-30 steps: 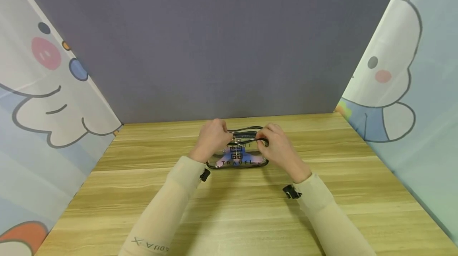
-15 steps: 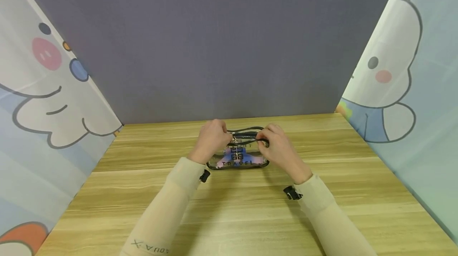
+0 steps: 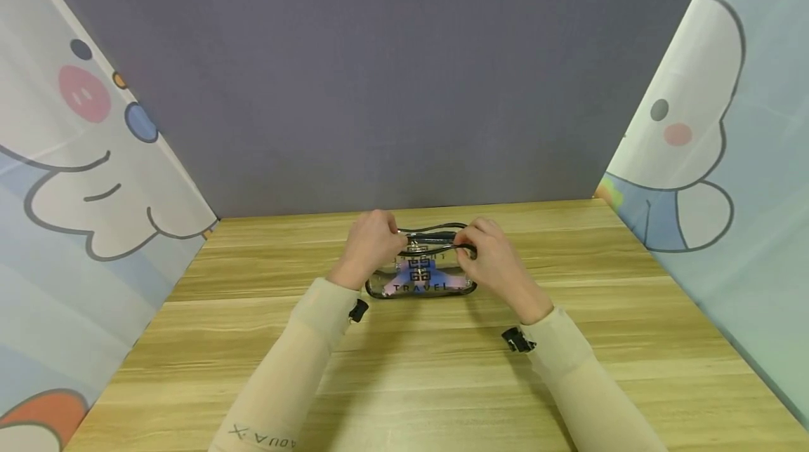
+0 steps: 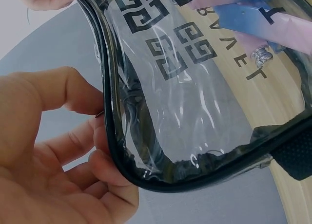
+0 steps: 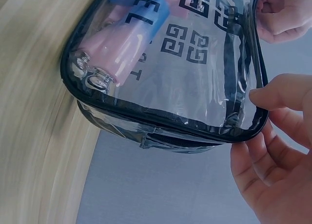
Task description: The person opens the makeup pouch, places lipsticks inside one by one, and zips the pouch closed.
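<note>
A clear travel pouch (image 3: 442,294) with black piping and black lettering stands upright on the table, its top parted. Pink-and-blue items with shiny ends (image 5: 114,53) lie inside it. At the pouch's top left, my left hand (image 3: 373,243) pinches a small dark piece, mostly hidden, between thumb and fingertip, beside the black piping (image 4: 109,131). My right hand (image 3: 494,259) grips the top right corner, its thumb (image 5: 278,92) on the clear front and its other fingers beneath the edge. A black fabric tab (image 4: 295,156) shows on the pouch's side.
The wood-grain table (image 3: 404,382) runs up to a grey panel (image 3: 404,87) close behind the pouch. Cartoon-printed curtains (image 3: 95,178) flank the table on both sides. Black wrist straps (image 3: 518,340) sit at both cuffs.
My left hand has slid slightly left along the pouch's top edge. My right hand keeps its hold on the right corner, and the pouch stays in place.
</note>
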`<state>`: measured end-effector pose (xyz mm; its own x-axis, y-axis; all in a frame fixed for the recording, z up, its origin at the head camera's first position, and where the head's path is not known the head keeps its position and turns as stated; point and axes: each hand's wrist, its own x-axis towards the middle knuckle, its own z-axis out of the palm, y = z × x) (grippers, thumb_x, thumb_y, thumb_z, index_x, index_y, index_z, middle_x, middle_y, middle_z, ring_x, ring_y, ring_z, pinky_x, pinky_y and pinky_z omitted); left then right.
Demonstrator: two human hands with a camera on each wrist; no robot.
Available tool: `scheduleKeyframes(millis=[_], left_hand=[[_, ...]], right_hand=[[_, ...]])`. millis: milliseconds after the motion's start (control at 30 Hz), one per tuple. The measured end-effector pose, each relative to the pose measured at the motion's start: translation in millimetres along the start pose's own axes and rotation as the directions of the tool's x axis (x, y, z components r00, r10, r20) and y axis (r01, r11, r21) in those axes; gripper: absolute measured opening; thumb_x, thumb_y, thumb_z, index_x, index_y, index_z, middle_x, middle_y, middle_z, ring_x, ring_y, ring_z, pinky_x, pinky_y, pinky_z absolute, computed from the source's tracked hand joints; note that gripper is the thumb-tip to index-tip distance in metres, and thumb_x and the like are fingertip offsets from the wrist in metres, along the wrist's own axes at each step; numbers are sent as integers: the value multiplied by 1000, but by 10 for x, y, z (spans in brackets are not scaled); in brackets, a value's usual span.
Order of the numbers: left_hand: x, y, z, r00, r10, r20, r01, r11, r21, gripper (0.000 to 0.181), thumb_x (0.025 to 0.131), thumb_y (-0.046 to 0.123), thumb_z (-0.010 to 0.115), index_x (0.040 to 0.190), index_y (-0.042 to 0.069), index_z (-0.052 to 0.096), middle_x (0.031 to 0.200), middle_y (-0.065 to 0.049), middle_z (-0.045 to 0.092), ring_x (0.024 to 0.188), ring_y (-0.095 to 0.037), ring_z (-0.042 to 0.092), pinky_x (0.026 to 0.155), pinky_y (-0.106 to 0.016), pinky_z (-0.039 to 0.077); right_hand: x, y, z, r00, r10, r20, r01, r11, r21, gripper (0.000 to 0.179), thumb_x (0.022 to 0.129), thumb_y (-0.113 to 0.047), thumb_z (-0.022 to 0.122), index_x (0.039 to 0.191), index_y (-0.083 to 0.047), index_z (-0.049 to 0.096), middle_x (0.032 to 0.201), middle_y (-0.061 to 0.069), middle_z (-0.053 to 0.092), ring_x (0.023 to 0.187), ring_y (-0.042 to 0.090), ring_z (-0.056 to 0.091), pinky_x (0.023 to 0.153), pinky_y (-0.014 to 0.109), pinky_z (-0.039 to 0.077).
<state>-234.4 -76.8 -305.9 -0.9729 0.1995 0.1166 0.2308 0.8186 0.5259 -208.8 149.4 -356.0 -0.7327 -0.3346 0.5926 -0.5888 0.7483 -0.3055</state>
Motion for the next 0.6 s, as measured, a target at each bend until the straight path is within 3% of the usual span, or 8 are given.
scheduleKeyframes(millis=[267,600], left_hand=[[-11,-34,-16,1000,4,-11,-4,1000,5,45,90,8,65,58,17,35,50,6,21,43,-9,19,43,-24,19],[-24,-72,-60,1000,-7,-8,7,1000,5,42,86,4,61,58,18,34,51,6,20,46,-10,17,46,-26,19]], right_hand=[[2,-15,-8,1000,17,9,-17,1000,12,9,85,1,75,93,-4,72,91,6,60,85,23,55,74,38,50],[6,-20,-24,1000,25,14,-26,1000,7,9,86,1,74,94,-4,72,93,7,60,86,24,55,75,40,50]])
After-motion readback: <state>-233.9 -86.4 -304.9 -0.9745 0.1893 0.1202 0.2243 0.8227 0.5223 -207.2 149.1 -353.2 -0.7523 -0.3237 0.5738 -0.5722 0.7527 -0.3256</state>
